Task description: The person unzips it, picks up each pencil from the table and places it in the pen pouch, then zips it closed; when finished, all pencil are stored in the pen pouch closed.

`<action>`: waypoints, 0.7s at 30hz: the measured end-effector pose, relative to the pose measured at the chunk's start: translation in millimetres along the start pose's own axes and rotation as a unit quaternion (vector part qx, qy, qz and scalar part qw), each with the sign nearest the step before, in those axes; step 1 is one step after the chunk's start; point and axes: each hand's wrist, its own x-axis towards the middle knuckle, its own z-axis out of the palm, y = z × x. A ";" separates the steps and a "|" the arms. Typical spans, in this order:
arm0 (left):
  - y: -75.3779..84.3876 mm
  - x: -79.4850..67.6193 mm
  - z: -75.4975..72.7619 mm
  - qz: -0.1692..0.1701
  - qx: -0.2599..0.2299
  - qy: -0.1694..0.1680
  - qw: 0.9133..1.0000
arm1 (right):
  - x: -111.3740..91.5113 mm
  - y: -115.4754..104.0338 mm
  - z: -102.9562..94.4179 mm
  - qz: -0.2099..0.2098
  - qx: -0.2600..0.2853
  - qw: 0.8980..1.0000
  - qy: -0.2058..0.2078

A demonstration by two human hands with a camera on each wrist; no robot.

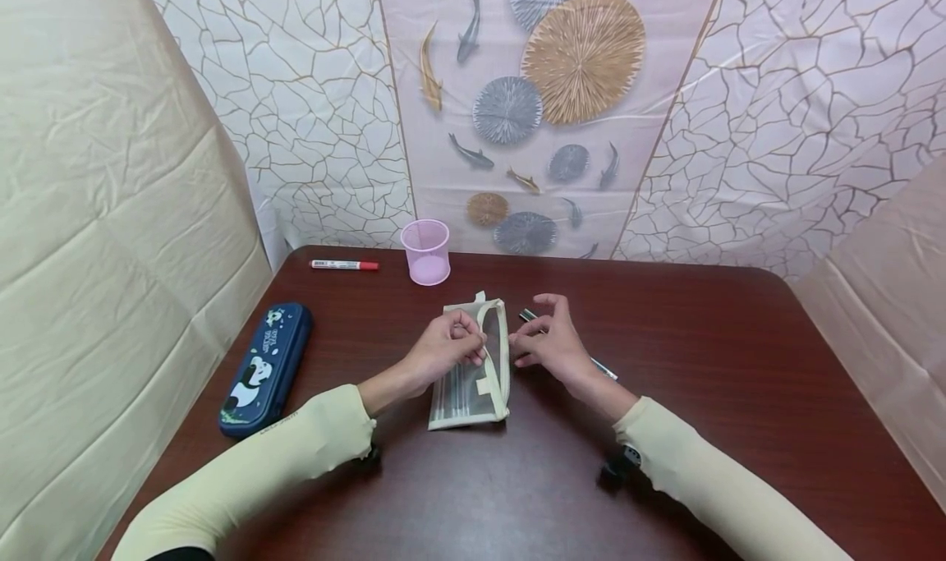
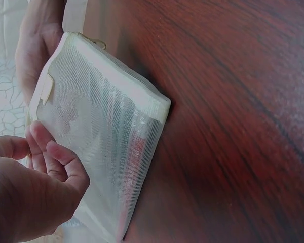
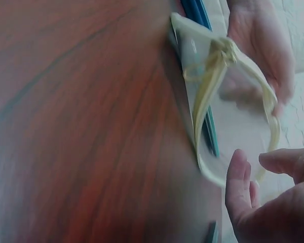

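Observation:
My left hand (image 1: 447, 343) pinches the upper rim of a see-through mesh pencil pouch (image 1: 461, 397) with cream edging, whose mouth gapes toward the right. Through the mesh in the left wrist view, a slim item with a red part (image 2: 135, 157) shows along the lower side. The right wrist view looks into the mouth, where a dark teal stick-like thing (image 3: 210, 132) lies. My right hand (image 1: 554, 343) hovers beside the mouth, thumb and fingers parted, with nothing seen between them. Partly behind it, a dark-capped pen (image 1: 606, 370) lies on the table.
A navy pencil case with a panda print (image 1: 266, 368) lies at the table's left. Toward the back stand a pink mesh cup (image 1: 427, 265) and, left of it, a lying red-capped marker (image 1: 343, 265). Patterned cloth (image 1: 325, 134) hangs behind the brown table (image 1: 739, 364).

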 end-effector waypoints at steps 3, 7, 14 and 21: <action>-0.2 -0.3 -0.9 0.000 -0.002 0.001 1.000 | 0.4 -1.0 -15.2 -0.010 -0.025 1.000 0.015; -0.4 -0.9 -2.0 0.002 -0.002 0.003 1.000 | 0.0 -2.9 -36.0 -0.023 -0.073 0.997 0.031; -0.9 -1.0 -3.2 0.001 -0.001 -0.001 1.000 | 0.4 -5.8 -69.6 -0.032 -0.172 0.983 0.054; -1.5 -0.2 -2.0 0.002 -0.001 -0.002 1.000 | 8.9 -3.5 -92.7 -0.004 -0.317 0.948 0.014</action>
